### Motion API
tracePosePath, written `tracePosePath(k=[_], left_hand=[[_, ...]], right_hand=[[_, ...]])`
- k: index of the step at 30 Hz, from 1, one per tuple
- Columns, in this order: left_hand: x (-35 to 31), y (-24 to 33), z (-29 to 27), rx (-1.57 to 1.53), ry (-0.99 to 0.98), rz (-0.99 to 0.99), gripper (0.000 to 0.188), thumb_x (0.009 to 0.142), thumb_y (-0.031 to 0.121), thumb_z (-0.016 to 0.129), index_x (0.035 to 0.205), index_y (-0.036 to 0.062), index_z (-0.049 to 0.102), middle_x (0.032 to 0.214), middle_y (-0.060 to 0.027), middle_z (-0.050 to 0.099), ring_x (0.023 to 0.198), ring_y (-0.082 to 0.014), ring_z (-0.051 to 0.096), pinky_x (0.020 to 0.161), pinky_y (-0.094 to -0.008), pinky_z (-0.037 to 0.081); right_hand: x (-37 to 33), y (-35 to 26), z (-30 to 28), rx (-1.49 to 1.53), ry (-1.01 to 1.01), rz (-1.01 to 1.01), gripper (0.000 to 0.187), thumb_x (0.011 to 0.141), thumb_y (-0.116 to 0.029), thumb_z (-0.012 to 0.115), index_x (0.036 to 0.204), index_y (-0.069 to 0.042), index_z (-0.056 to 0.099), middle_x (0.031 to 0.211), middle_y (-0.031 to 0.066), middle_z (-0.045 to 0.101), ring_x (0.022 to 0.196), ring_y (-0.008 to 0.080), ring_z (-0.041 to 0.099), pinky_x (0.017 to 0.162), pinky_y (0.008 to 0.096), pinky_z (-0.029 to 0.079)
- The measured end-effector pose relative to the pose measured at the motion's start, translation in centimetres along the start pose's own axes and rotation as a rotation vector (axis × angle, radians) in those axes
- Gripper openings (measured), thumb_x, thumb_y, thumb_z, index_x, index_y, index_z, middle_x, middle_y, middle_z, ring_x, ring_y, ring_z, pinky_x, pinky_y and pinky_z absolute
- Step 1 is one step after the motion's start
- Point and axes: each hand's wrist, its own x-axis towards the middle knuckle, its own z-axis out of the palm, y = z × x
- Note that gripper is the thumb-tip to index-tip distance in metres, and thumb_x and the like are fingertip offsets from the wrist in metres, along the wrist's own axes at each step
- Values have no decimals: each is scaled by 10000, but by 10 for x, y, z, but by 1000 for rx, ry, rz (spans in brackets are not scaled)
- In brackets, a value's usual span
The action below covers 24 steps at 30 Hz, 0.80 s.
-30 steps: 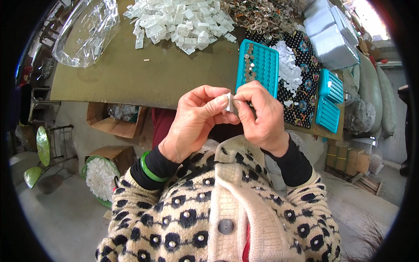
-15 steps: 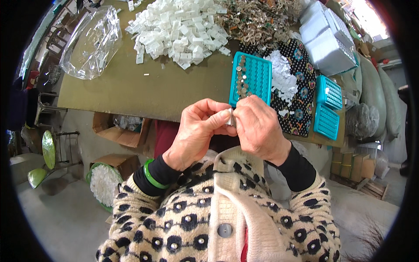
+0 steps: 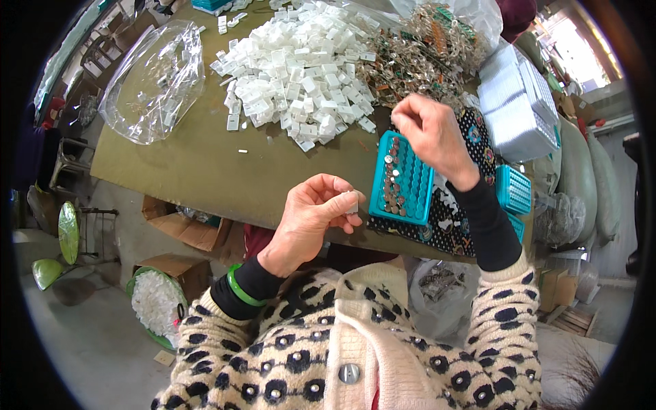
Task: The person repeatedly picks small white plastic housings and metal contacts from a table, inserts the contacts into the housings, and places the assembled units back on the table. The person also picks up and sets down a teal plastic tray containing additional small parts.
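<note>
My left hand is closed, pinching a small white plastic piece between thumb and fingertips above the table's front edge. My right hand is raised beyond the teal tray, near the lower edge of a heap of wired small parts. Its fingers are curled together with the tips pointing down; whatever they hold is hidden. Small round metal cells lie along the left side of the tray. A big mound of white plastic pieces covers the middle of the table.
A clear plastic bag lies at the table's left. White stacked trays and smaller teal trays stand at right. Under the tray spreads a dark patterned cloth. A green-rimmed basket of white pieces sits on the floor.
My right hand has left the piece it was working on with the left hand and moved up and right, past the tray. The left hand still holds the white piece.
</note>
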Motion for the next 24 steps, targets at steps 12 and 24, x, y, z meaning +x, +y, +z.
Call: tracePosePath(k=[12,24], left_hand=[[0,-7,-6,24,-37,30,152,942,84,637,1070,3,633,1029,-137,698,742,-152,675,639,-271,568],[1,-9,-7,44,-100,30,166,946,79,631,1087,-8,621,1005,-132,697,723,-142,661,635,-268,558]], right_hand=[[86,57,59,-428,199,-73,184,844,-191,644,794,-15,627,788,157,629,731,351,637,666,428,503],[65,41,-9,-170,128,291,204,883,-205,676,795,-23,652,707,42,667,594,92,621,513,206,483]])
